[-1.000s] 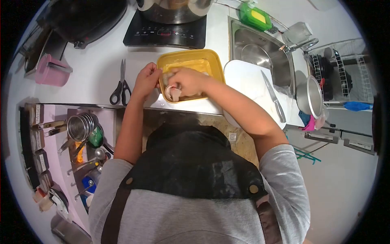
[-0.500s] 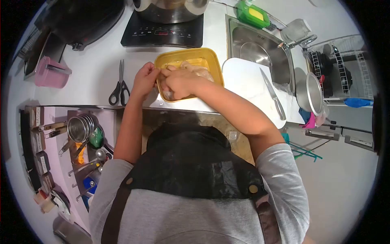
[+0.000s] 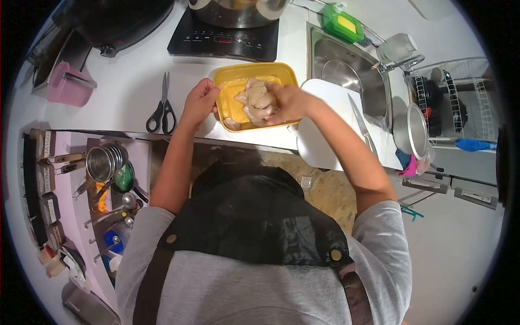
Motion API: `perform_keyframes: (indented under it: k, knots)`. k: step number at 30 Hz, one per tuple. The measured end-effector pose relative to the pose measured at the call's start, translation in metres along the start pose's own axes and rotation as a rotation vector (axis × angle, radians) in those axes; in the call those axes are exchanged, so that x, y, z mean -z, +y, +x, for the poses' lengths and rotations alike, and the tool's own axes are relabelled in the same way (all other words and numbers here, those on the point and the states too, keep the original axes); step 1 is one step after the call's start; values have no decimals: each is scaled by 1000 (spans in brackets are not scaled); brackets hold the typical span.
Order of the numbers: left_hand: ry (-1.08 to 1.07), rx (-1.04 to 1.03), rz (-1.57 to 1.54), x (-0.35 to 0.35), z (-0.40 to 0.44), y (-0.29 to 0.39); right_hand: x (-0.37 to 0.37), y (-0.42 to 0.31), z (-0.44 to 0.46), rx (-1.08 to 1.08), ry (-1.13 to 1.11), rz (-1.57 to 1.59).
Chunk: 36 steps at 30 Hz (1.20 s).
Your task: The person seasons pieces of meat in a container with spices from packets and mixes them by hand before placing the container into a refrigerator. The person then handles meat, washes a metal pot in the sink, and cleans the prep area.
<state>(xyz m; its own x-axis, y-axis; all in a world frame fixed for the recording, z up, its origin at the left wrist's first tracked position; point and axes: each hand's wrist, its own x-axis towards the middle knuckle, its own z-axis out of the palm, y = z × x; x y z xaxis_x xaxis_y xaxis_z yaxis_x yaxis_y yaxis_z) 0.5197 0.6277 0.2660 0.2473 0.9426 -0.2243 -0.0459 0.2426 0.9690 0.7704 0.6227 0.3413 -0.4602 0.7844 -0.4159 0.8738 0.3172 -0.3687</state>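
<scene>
We've wide open ctr. (image 3: 122, 70) btwn the pink container (image 3: 70, 86) & scissors (image 3: 163, 103), but only a narrow gap from those to our L hand (image 3: 200, 102). Behind the yellow tub (image 3: 257, 67), the cooktop (image 3: 222, 40) leaves us a thin strip. Inside, there's room upper L; meat (image 3: 257, 100) & our R hand (image 3: 288, 103) block the R side. Our R forearm (image 3: 341, 142) bars the board (image 3: 330, 97) near the knife (image 3: 361, 120).

A white counter (image 3: 122, 116) carries a yellow container (image 3: 232, 86) close to its front edge, near the middle. Open-handled black scissors (image 3: 164, 103) lie left of it, blades toward the back edge. A pink container (image 3: 70, 89) stands near the left end, a black cooktop (image 3: 235, 46) toward the back edge, and a white chopping board (image 3: 310, 146) at the front edge, right of the yellow container.
</scene>
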Motion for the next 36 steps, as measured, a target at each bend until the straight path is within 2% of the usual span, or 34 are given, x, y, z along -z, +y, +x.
perform_keyframes:
  k: [2, 3, 4, 7, 8, 10, 11, 12, 14, 15, 16, 18, 22, 24, 25, 27, 30, 32, 34, 36]
  knots:
    - [14, 18, 0, -1, 2, -3, -35, -12, 9, -153, 100, -99]
    - [32, 36, -2, -2, 3, -3, -35, -25, 12, -264, 82, -22]
    - [30, 36, 0, -1, 2, -3, -38, -30, 16, -266, 84, -19]
    - [34, 10, 23, -4, 2, -1, -37, -27, 30, -41, 234, 232]
    - [30, 38, 36, -3, 2, 0, -31, -22, 36, -42, 243, 231]
    - [31, 62, 52, 0, 2, 3, -11, -26, 40, 88, 306, 146]
    - [13, 59, 25, 1, 1, 3, -2, -28, 36, 99, 256, 360]
    - [-7, 56, -2, 0, 0, 3, 7, -36, 32, 99, 256, 361]
    - [23, 46, -43, -6, -3, 6, 16, -52, 27, 324, 130, 237]
    - [56, 35, -86, -8, -3, 9, 7, -55, 34, 365, 83, 262]
    - [55, 30, -85, -9, -2, 11, -6, -59, 39, 366, 88, 260]
    - [53, 38, -14, -7, -3, 14, -28, -71, 40, 290, 85, -23]
    - [52, 62, -33, -6, -4, 18, -19, -66, 27, 278, 47, -156]
    - [7, 31, -36, -4, -4, 18, 0, -51, 17, 107, 80, -234]
    - [14, 29, -37, -4, -5, 18, 8, -37, 17, 113, 78, -237]
    - [1, 51, -8, -4, -6, 19, 22, -9, 18, 81, 50, 42]
    - [-13, 20, -17, -4, -2, 13, -4, 13, 23, 47, 160, 62]
    - [-24, 36, 19, -5, -3, 19, -15, -1, 38, 26, 126, 28]
    - [-24, 51, 54, -2, 1, 23, -22, -29, 47, 72, 227, 26]
    - [-50, 31, 57, 1, 7, 22, -25, -62, 53, 72, 202, -30]
